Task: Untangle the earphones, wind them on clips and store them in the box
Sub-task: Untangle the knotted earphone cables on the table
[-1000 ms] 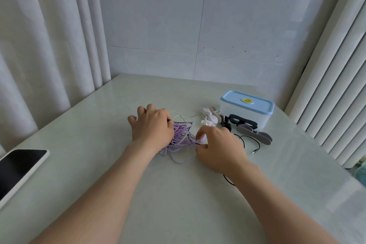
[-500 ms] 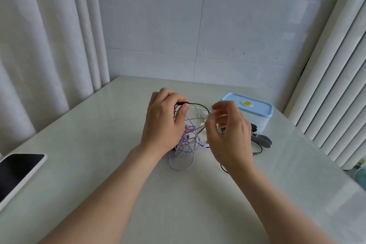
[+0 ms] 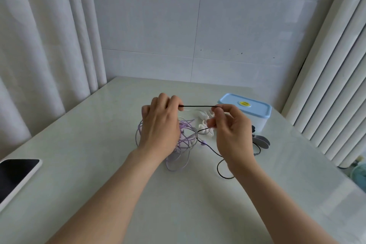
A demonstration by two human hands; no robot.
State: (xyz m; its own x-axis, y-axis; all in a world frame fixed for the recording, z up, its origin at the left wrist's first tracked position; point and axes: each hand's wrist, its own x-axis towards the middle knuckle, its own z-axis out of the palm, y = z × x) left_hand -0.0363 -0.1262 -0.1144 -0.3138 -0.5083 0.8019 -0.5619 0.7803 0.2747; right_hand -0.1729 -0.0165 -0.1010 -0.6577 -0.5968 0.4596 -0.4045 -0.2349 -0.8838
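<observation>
Spreads both hands wider than half a second ago, drawing the black cord (image 3: 198, 106) taut above the table (image 3: 95, 144). Pinches one end in curled fingers of the left hand (image 3: 158, 127), the other between thumb and forefinger of the right hand (image 3: 231, 134). Shows the purple tangle (image 3: 187, 141) under the left hand, near the white clips (image 3: 204, 120) and the lidded box (image 3: 245, 106).
</observation>
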